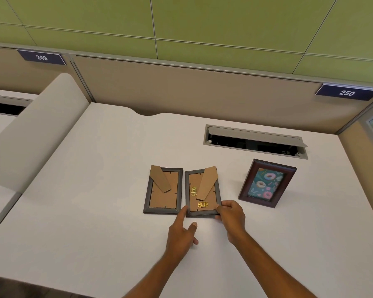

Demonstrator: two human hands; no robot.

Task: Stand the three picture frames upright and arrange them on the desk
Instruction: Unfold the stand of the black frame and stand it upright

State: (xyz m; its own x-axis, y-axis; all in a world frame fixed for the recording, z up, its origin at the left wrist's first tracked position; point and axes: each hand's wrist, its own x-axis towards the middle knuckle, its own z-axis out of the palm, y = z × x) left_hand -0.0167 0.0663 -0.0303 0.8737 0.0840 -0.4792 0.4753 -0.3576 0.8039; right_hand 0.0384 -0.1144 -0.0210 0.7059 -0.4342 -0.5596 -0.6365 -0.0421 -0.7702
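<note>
Two grey picture frames lie face down side by side on the white desk (95, 190), cardboard backs and easel flaps up. The left grey frame (163, 198) is untouched. At the near right corner of the right grey frame (195, 201), which has gold hangers, my right hand (232, 218) pinches the edge. My left hand (181, 232) touches that frame's near left corner with an extended index finger. A dark brown frame (267, 183) with a doughnut picture stands upright to the right.
An open cable hatch (254, 140) is set in the desk behind the upright frame. A beige partition (202, 89) with labels 249 and 250 closes the back. A rounded divider (37, 134) bounds the desk's left side.
</note>
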